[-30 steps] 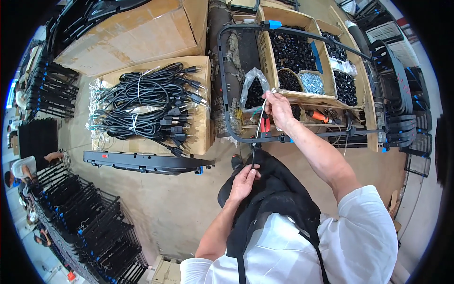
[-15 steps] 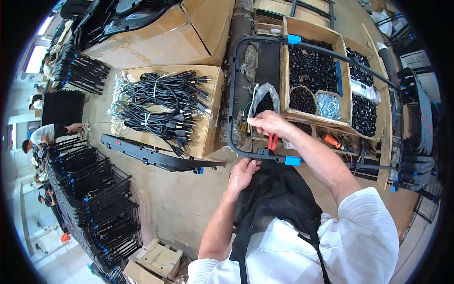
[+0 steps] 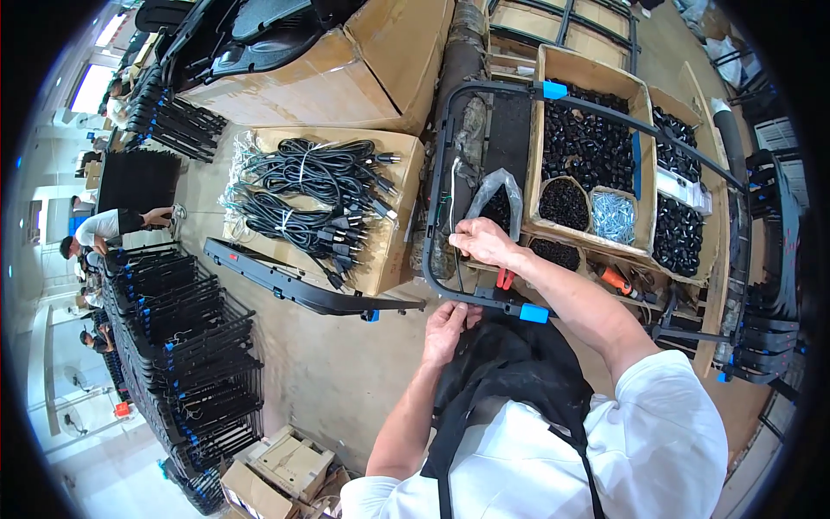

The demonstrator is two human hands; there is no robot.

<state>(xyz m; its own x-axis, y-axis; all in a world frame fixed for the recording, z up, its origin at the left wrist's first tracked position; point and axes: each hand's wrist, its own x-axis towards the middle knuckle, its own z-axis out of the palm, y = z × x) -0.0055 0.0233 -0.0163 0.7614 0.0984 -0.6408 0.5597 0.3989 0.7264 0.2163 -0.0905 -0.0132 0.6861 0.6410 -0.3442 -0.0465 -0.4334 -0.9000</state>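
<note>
A black tubular frame (image 3: pixel 439 173) with rounded corners and blue corner pieces lies in front of me, reaching over the parts boxes. My right hand (image 3: pixel 486 241) is closed inside its near left corner, pinching a thin dark cable (image 3: pixel 459 272). The cable's upper length, with a pale end (image 3: pixel 456 164), sticks up beyond my fingers. At the near tube, my left hand (image 3: pixel 446 332) has its fingers closed against the frame's lower edge; its fingertips are partly hidden. Red-handled pliers (image 3: pixel 505 278) show just right of the cable, beside a clear bag of small black parts (image 3: pixel 496 208).
Bundled black power cords (image 3: pixel 303 173) rest on a cardboard box left of the frame. A long black part (image 3: pixel 303 284) lies before them. Wooden boxes hold black fittings (image 3: pixel 592 138) and silver screws (image 3: pixel 613 216). Stacked black frames (image 3: pixel 190 346) and a bending person (image 3: pixel 108 227) are farther left.
The whole view has shifted slightly. My right hand stays pinched on the cable, a little lower relative to the frame's corner. My left hand keeps its place at the near tube.
</note>
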